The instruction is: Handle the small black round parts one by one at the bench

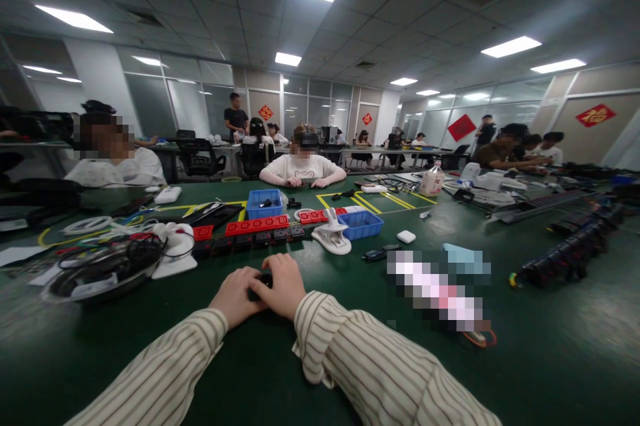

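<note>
Both hands meet around a small black rounded object (261, 286) at the middle of the green table (320, 279). My left hand (237, 296) curls against its left side. Over its right side lies my right hand (284, 286), thumb across the front and fingers bent over the far edge. Much of the object is hidden, so its kind cannot be made out. Just beyond the hands runs a row of red sockets (257, 224) and black sockets (270, 238). A white clip-like stand (332, 236) is a little to the right of them.
A metal bowl of cables (100, 279) stands left, beside a white device (175, 249). Two blue bins, one left (264, 203) and one right (361, 223), sit behind. A white case (406, 237) and blurred phone-like item (435, 289) lie right. A person (303, 163) sits opposite.
</note>
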### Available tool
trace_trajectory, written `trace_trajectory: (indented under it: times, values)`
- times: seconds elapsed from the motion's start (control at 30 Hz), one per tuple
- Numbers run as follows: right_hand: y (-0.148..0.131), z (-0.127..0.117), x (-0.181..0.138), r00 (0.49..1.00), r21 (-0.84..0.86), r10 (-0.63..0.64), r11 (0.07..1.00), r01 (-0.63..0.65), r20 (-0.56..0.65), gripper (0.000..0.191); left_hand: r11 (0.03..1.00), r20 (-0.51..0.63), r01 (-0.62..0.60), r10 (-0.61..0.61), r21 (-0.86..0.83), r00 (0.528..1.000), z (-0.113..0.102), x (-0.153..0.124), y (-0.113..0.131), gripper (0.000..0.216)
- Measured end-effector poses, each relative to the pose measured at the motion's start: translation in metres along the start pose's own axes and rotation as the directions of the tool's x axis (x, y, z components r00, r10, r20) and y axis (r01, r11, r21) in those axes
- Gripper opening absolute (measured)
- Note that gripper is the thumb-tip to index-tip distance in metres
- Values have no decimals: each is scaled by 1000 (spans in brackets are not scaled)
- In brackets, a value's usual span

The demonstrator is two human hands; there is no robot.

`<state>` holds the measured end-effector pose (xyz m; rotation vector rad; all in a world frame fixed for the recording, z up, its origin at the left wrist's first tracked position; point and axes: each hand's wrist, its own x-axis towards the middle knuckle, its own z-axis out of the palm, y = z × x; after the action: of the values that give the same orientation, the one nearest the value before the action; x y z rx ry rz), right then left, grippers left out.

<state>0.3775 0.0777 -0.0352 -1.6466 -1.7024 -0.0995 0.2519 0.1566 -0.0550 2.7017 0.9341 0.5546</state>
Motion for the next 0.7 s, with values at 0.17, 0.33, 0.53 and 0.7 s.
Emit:
trace_trajectory:
  times: [0.17, 0.33, 0.53, 0.7]
  values:
    - [2, 2, 0, 998, 23, -59, 998, 59, 5, 15, 998, 30, -43, 44, -36, 999, -5, 2, -5, 30]
    - [4, 2, 0, 984, 84, -176, 982, 172, 43, 16, 974, 8, -114, 118, -197, 993, -1, 4, -18, 27]
    - [3, -1, -2, 965, 137, -259, 958, 252, 35, 24, 957, -24, -143, 141, -254, 990, 5, 3, -21, 37]
    - [-1, -2, -3, 993, 84, -111, 990, 114, -34, 21, 976, -60, -73, 62, -206, 996, 3, 1, -16, 52]
